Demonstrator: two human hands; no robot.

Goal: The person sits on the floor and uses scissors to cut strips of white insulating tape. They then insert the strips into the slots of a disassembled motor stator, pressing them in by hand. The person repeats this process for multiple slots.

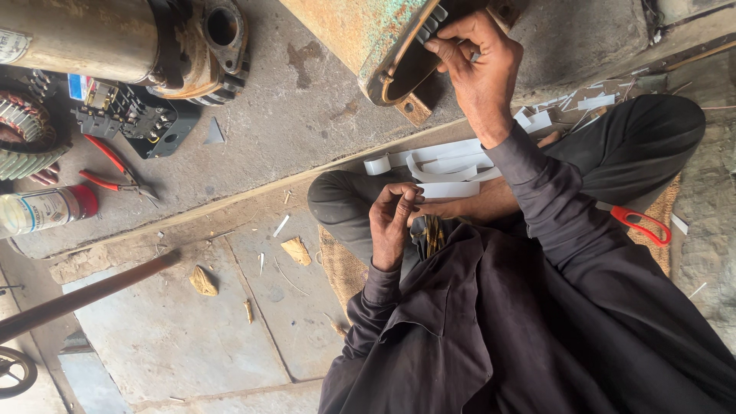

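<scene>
I sit cross-legged in dark clothes on a burlap mat point(341, 264). My right hand point(479, 69) reaches up to a rusty green motor housing point(360, 34); its fingers curl over the rim of the housing's open end, at a dark ridged part point(432, 21). My left hand point(392, 224) is low by my knee, fingers pinched together at the end of a white paper strip point(452, 189). More cut white strips point(448, 159) lie piled just beyond my leg.
A second metal motor body point(115, 34) lies at top left, beside a black terminal block point(134, 119), red-handled pliers point(115, 172), a red-capped bottle point(46, 208) and a wound stator point(23, 130). Red-handled scissors point(642, 224) rest on my right leg. A brown rod point(84, 295) crosses the floor.
</scene>
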